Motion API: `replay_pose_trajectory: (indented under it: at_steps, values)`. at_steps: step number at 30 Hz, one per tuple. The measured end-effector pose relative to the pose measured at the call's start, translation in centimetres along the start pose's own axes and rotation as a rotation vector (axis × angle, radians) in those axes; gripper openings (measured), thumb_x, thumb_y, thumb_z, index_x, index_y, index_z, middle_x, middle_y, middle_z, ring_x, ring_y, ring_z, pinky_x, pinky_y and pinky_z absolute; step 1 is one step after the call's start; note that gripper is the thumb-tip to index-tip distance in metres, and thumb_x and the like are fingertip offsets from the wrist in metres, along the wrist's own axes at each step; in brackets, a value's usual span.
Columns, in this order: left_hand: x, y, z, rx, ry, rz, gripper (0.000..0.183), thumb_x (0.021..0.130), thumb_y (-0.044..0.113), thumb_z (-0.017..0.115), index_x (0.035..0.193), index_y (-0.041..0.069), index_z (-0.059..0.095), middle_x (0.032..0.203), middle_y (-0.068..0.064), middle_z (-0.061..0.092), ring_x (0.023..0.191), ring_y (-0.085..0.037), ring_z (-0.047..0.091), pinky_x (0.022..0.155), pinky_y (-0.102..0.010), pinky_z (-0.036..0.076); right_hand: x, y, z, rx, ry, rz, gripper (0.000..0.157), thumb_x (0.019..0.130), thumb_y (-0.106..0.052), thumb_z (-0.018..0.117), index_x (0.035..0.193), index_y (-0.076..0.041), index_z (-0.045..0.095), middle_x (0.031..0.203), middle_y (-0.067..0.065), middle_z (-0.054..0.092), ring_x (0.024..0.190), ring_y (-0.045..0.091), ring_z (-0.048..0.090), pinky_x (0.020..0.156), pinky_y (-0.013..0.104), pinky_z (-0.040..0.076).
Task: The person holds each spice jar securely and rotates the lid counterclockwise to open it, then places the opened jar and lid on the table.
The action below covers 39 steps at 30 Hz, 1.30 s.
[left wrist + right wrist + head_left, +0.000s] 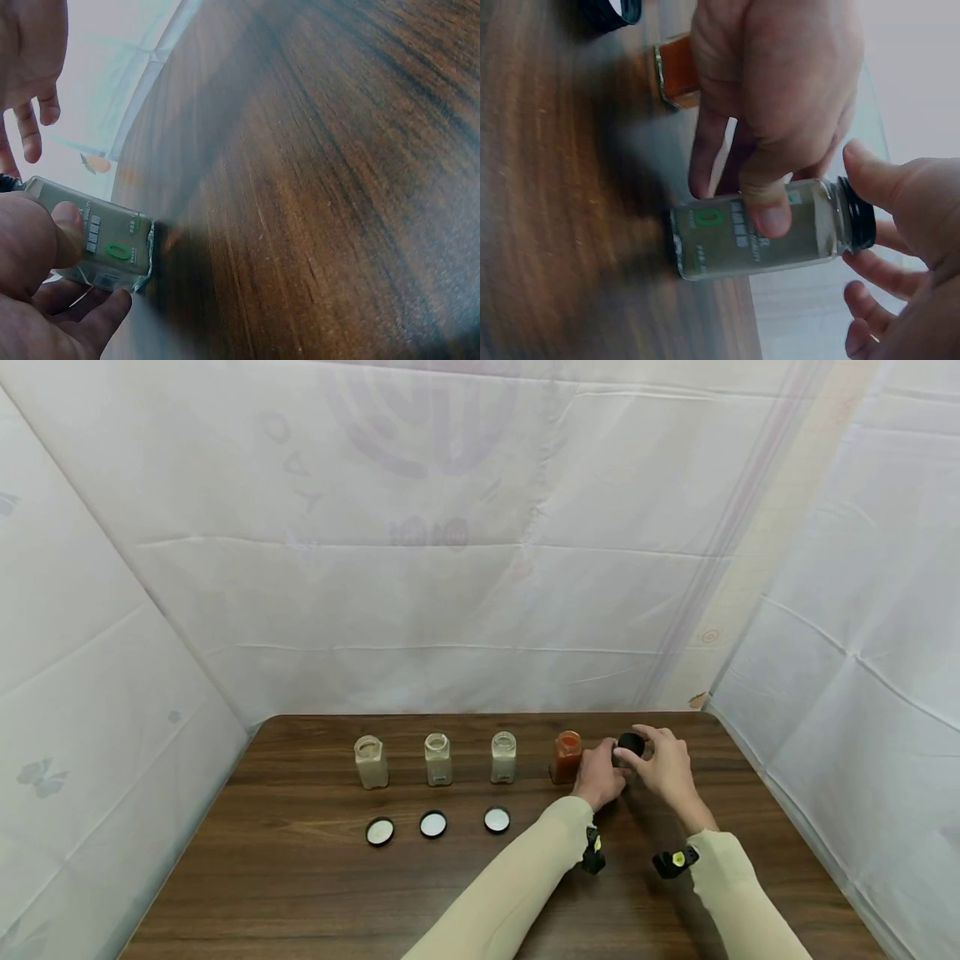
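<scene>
A glass spice jar (720,247) with greyish-green contents and a green mark on its side stands at the right of the row, upright on the table. My left hand (600,775) grips its body, thumb across the label and fingers round the far side. The black lid (859,214) sits on the jar's mouth. Thumb and fingers of my right hand (666,768) pinch that lid at its edge. Just left of my left hand is an open jar with orange-red powder (566,762). Much of the gripped jar is hidden by my hands in the head view.
Three open glass jars with pale contents, a left one (372,764), a middle one (438,762) and a right one (503,760), stand along the back. Upturned lids (380,832) lie in front of them. A brown wooden table (315,893) meets white sheeting behind.
</scene>
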<state>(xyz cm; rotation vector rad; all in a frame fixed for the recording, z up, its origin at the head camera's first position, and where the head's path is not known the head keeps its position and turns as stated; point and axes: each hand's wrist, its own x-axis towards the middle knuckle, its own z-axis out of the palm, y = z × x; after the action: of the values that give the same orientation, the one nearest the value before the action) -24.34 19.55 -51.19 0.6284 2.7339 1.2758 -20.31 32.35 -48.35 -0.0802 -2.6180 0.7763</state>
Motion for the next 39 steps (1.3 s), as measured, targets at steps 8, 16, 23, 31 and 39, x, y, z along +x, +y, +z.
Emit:
replay_pose_trajectory:
  at_steps: [8,16,23,31,39]
  values:
    - [0.0,-0.1,-0.1,-0.008,0.0,0.001,0.039,0.09,0.011,0.076,0.127,0.014,0.063,0.102,-0.001,0.077,0.095,-0.012,0.07,0.086,-0.028,0.056,-0.5,-0.2,0.4,0.036,0.104,0.125,0.055,0.088,-0.03,0.085,0.128,0.003,0.065,0.116,0.025,0.065,0.106,0.045,0.049,0.091,0.062,0.037]
    - [0.4,-0.3,0.3,0.026,-0.008,-0.006,0.04,0.093,0.016,0.075,0.13,0.015,0.062,0.113,-0.005,0.075,0.099,-0.015,0.07,0.086,-0.027,0.055,-0.7,-0.2,0.8,0.039,0.138,0.134,0.047,0.087,-0.027,0.085,0.119,0.004,0.069,0.114,0.025,0.065,0.102,0.043,0.048,0.085,0.058,0.038]
    - [0.6,-0.5,0.5,0.029,-0.012,-0.017,0.042,0.091,0.016,0.078,0.129,0.017,0.062,0.112,-0.005,0.075,0.1,-0.017,0.069,0.084,-0.029,0.056,-0.7,0.0,0.4,0.072,0.097,0.011,0.041,0.091,-0.014,0.08,0.125,0.007,0.068,0.119,0.031,0.063,0.092,0.042,0.055,0.088,0.055,0.041]
    - [0.9,-0.3,0.5,0.007,-0.025,-0.045,0.042,0.089,0.011,0.077,0.128,0.019,0.063,0.102,0.002,0.075,0.098,-0.014,0.07,0.077,-0.025,0.053,-0.1,-0.1,-0.7,0.059,-0.043,-0.038,0.04,0.096,-0.002,0.07,0.134,0.006,0.062,0.131,0.034,0.057,0.055,0.019,0.044,0.062,0.037,0.04]
    - [0.7,-0.3,0.4,0.031,-0.021,-0.027,0.04,0.09,0.014,0.078,0.127,0.017,0.063,0.105,-0.001,0.075,0.095,-0.013,0.07,0.077,-0.025,0.053,-0.3,0.2,-0.6,0.078,-0.083,-0.017,0.05,0.096,-0.006,0.073,0.141,0.005,0.056,0.138,0.034,0.053,0.068,0.035,0.055,0.071,0.049,0.045]
